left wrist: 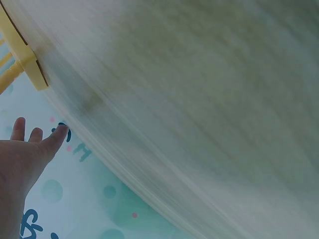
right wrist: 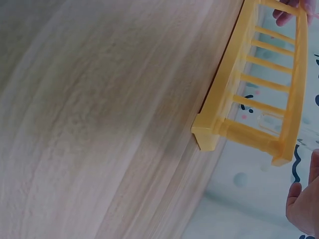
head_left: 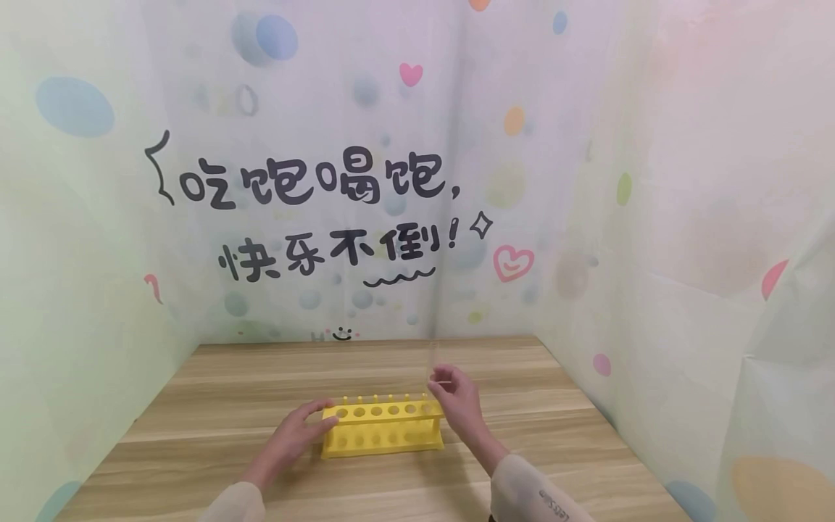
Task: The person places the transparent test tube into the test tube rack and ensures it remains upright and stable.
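Note:
A yellow test tube rack [head_left: 385, 415] stands on the table, a row of round holes along its top. At its left end my left hand [head_left: 301, 429] grips the top plate, thumb in front and fingers behind. My right hand [head_left: 459, 395] is at the right end, just above the top plate. Between its thumb and bent forefinger it pinches a clear test tube [head_left: 430, 357], thin and hard to see. In the right wrist view the tube's rounded end [right wrist: 270, 122] shows faintly inside the rack [right wrist: 240, 74], by the near end post. Part of my right hand [right wrist: 305, 206] is cut off there.
The wood-grain table [head_left: 261, 377] runs back to a patterned sheet [head_left: 365, 304] with large dark writing. Similar sheets hang at the left and right sides [head_left: 652, 290]. Short yellow pegs [head_left: 375, 399] stick up along the rack's rear edge.

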Demonstrator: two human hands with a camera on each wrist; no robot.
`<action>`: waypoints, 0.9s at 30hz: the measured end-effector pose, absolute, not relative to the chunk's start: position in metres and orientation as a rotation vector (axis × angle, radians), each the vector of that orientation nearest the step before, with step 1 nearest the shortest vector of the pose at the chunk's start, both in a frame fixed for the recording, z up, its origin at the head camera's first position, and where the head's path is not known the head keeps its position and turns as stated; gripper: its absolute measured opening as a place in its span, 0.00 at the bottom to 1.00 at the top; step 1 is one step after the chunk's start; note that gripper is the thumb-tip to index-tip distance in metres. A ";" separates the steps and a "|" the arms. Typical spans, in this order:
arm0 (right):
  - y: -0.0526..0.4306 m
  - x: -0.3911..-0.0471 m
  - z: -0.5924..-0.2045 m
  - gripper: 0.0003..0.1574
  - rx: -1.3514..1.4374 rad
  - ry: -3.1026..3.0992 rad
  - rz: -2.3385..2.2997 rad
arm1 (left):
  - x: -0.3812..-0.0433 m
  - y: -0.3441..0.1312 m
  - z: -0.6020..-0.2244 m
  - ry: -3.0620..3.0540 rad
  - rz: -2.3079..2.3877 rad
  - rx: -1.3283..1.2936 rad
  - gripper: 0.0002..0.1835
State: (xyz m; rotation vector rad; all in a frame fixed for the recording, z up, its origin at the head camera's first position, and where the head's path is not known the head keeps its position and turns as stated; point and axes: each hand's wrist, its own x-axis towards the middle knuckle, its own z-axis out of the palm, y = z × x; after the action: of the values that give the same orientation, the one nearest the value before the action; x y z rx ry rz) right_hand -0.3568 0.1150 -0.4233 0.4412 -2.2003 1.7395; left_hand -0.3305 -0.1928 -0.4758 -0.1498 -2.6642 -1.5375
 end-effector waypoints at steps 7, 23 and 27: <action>0.118 -0.374 -0.446 0.19 0.429 -2.247 1.649 | -0.331 -0.193 -0.476 -2.671 -1.522 -0.143 0.30; 0.119 -0.370 -0.457 0.21 0.443 -2.363 1.540 | -0.330 -0.193 -0.477 -2.654 -1.534 -0.174 0.29; 0.119 -0.370 -0.459 0.19 0.453 -2.359 1.526 | -0.330 -0.193 -0.477 -2.655 -1.529 -0.168 0.29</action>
State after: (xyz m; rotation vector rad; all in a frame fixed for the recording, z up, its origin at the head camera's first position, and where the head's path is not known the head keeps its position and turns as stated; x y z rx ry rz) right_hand -0.3700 0.1187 -0.4589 0.4529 -2.3593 1.5255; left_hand -0.3303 -0.1927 -0.4768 -0.1677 -2.6551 -1.5287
